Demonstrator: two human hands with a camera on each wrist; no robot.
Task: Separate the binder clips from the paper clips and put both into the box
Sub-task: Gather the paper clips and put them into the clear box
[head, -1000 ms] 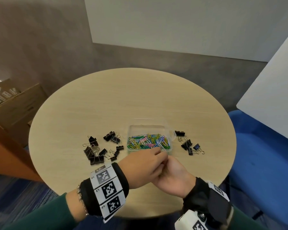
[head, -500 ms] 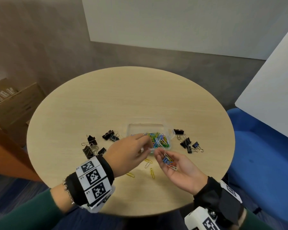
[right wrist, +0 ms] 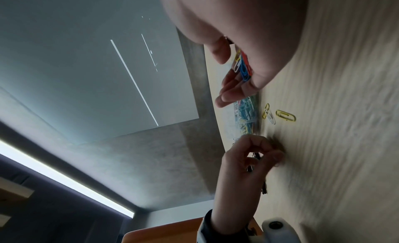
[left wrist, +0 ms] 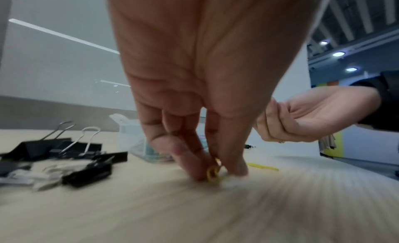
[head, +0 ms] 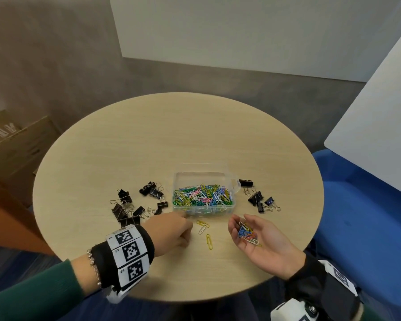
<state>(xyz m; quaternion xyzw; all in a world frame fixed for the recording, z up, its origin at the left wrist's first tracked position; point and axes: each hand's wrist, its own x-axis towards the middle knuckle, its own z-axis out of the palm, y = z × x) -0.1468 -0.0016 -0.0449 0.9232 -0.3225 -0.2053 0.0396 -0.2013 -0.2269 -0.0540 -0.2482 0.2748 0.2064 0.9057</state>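
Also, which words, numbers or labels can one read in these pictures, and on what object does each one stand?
No text reads with certainty.
Left wristband: three square code markers, each with tiny characters beside it, too small to read.
Cardboard box: pale printing, too blurred to read.
Right wristband: part of a code marker, no legible characters.

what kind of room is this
Likely an office meeting room: a round wooden table, a blue upholstered seat beside it, a white wall panel, and a clear box of paper clips.
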